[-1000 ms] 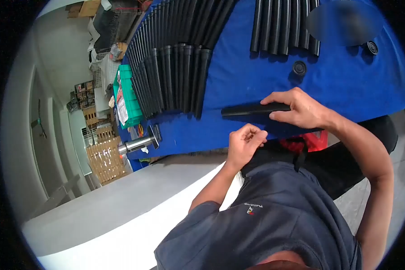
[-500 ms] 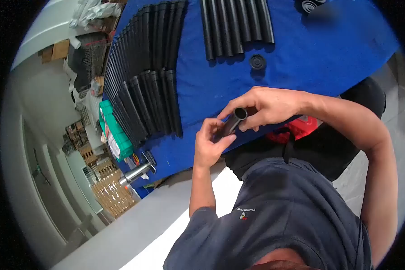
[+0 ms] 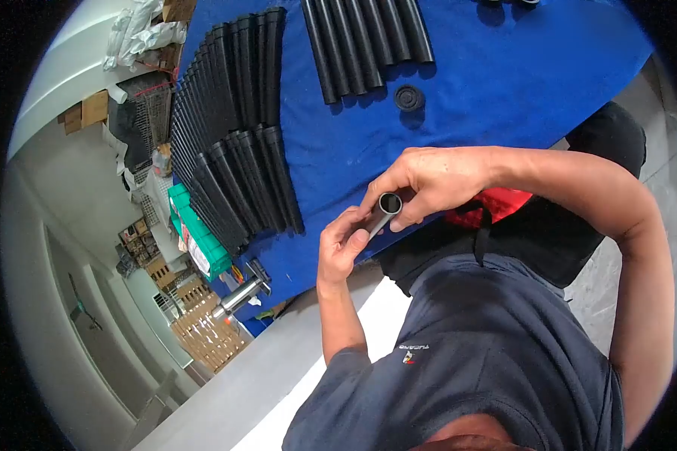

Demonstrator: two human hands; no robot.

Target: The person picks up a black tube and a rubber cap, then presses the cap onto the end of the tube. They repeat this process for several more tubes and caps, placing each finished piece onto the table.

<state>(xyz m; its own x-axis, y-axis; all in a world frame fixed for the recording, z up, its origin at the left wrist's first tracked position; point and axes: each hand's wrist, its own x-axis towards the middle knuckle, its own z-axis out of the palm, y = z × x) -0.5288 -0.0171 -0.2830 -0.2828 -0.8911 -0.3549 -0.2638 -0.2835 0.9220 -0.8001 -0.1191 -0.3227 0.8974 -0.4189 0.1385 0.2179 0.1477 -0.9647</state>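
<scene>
A black tube [image 3: 382, 216] is between my two hands just off the near edge of the blue-covered table, its open round end facing up towards me. My left hand [image 3: 338, 246] closes round the lower part of it, thumb along the side. From the other side, my right hand [image 3: 445, 179] grips near the open end, its fingers curled over. The tube's far end is hidden by my hands. Beyond them on the cloth lies a small round ribbed black cap [image 3: 408, 98].
Several black tubes [image 3: 368, 52] lie side by side at the table's far edge. Stacked rows of tubes with wider ends [image 3: 241, 83] cover the left part of the blue cloth [image 3: 331, 158]. A green box [image 3: 203, 229] and a silver cylindrical tool [image 3: 241, 295] sit at the left edge.
The tube has tilted so that its open end faces me more, and its side catches more light. Both hands keep their grip. The view has shifted slightly.
</scene>
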